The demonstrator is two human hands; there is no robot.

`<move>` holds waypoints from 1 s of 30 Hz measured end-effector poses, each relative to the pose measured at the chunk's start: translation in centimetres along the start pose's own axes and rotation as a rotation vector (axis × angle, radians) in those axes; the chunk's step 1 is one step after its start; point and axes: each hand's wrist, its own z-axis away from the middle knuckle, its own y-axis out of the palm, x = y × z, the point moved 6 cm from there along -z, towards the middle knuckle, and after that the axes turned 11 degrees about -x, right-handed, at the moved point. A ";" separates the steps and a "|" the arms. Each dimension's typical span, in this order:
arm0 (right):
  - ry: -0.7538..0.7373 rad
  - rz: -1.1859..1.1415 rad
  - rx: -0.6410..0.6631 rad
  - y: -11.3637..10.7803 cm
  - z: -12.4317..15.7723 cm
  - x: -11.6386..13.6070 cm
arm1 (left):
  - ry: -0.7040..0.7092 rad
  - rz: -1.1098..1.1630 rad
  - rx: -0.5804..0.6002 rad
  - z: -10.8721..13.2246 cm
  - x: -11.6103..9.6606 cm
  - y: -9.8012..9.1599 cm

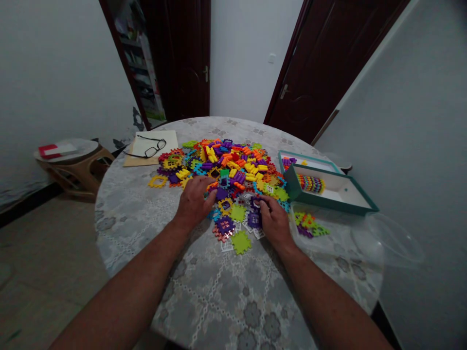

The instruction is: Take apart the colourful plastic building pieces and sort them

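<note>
A large heap of colourful plastic building pieces [233, 160] covers the middle of the round table. My left hand [196, 198] rests at the heap's near left edge, its fingers bent over orange and purple pieces; whether it grips one is unclear. At the near right edge, my right hand [274, 217] has its thumb and fingers closed on a dark purple piece [254, 218]. Between the hands and nearer to me lie a lime green square [241, 242], a purple square [224, 225] and white window-like pieces [226, 246].
A teal box [333, 187] holding a row of coloured pieces stands on the right, its lid behind. Nearer is a clear plastic tray [339, 238] with green and purple pieces. Black glasses [151, 149] lie on papers [170, 138] at the back left of the patterned table [211, 301].
</note>
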 end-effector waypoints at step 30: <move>-0.340 0.577 0.419 -1.3 2.4 2.4 | -0.317 0.665 0.497 1.3 -2.4 2.7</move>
